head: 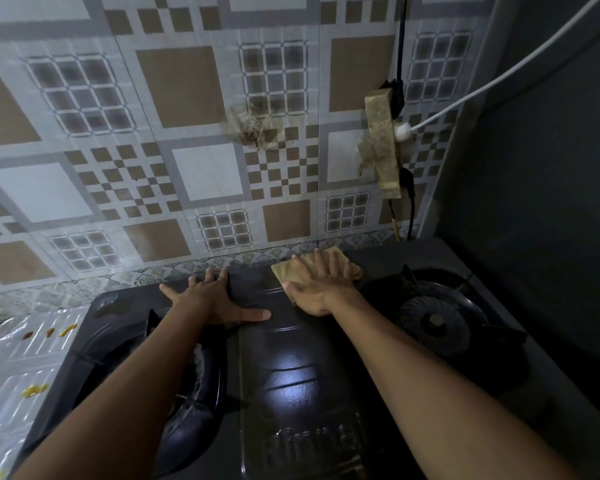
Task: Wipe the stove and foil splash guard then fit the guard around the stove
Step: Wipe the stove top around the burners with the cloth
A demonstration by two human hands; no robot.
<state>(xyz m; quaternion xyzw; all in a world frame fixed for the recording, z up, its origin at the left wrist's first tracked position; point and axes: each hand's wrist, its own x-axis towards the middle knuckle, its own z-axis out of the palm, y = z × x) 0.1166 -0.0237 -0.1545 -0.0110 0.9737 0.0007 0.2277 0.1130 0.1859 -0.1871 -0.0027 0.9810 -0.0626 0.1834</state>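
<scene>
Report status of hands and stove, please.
Left hand flat on stove. Right hand presses cloth at back edge. Foil guard lies left, stained. No obstacle seen.

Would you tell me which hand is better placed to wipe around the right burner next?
Probably right: the right hand presses the cloth flat beside that burner, while the left hand rests bare on the stove.

stove | embossed brand on centre panel | "Rinnai" | dim
</scene>
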